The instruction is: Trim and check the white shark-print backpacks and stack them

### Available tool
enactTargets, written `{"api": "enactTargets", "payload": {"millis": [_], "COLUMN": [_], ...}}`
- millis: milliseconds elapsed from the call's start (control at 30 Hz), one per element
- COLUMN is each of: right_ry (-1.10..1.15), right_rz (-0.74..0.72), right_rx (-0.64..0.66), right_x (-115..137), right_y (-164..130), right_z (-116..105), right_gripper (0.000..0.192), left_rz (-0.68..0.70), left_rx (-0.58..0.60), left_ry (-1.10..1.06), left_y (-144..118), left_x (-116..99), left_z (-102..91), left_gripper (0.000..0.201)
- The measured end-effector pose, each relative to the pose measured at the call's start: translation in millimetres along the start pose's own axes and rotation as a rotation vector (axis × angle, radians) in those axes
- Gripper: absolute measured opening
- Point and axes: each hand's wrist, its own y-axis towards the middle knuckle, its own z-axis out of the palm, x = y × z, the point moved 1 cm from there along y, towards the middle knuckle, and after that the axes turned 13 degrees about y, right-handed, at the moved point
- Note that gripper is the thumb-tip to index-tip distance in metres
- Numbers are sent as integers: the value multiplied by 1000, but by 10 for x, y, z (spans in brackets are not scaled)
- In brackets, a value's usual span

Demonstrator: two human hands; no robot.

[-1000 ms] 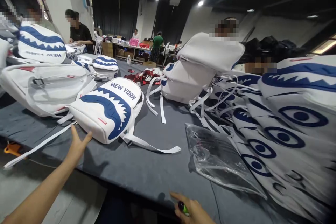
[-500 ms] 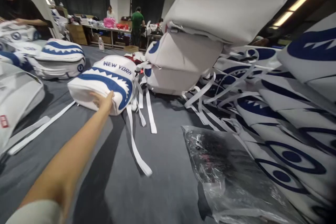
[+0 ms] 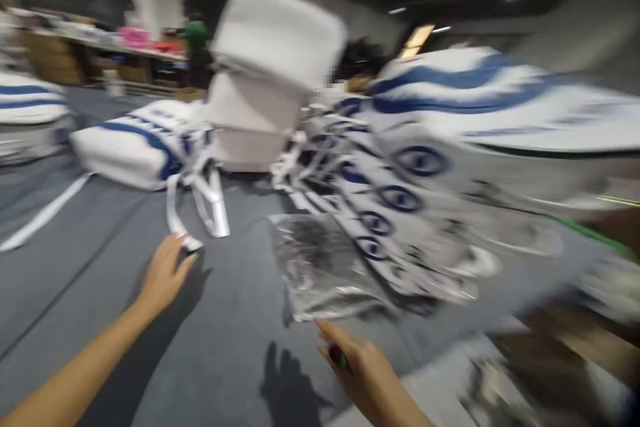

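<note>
My left hand (image 3: 164, 275) is over the grey table, thumb and fingers apart, at the loose end of a white strap (image 3: 173, 213). Whether it touches the strap is unclear. The strap hangs from a white backpack (image 3: 117, 155) with a blue wavy, toothed print, lying on the table. Lower right, my right hand (image 3: 357, 363) has its fingers curled round a small dark and green object (image 3: 339, 356), too blurred to name. Just beyond that hand lies a clear plastic bag (image 3: 325, 273) with dark contents.
White backpacks (image 3: 280, 33) are stacked at the back centre. On the right, a long overlapping row of backpacks (image 3: 400, 200) with blue eye prints covers the table (image 3: 225, 333). Another backpack (image 3: 30, 107) sits far left. Beyond the table's right edge are blurred brown and white items (image 3: 560, 353).
My left hand has come off the white backpack and back to its strap end. My right hand has entered from below, holding something small. The view has swung right.
</note>
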Motion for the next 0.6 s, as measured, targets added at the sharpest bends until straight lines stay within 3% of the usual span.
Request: {"api": "enactTargets", "payload": {"millis": [100,167,233,300,367,467,600], "right_ry": [-375,-614,-759,-818,-854,-862,-799], "right_rz": [-50,2,50,64,69,183,376], "right_rx": [-315,-480,-556,-535,-468,-388,-303], "right_x": [-57,-107,-166,-232,-286,-322,-221], "right_y": [101,315,632,1029,1432,1878,2009], "right_z": [-936,-1615,-2198,-2604,-2824,-2923,-3076], "right_gripper": [58,67,74,75,68,64,39], "left_rz": [6,25,26,7,-19,-43,-75], "left_rx": [117,201,273,328,365,394,386], "left_ry": [-53,-89,-99,-100,-100,-98,-126], "left_y": [-141,-286,-499,-698,-841,-993,-1186], "left_x": [48,-72,-269,-470,-624,-732,-725], "left_z": [164,196,174,157,153,120,-36], "left_gripper": [61,59,58,57,56,51,48]}}
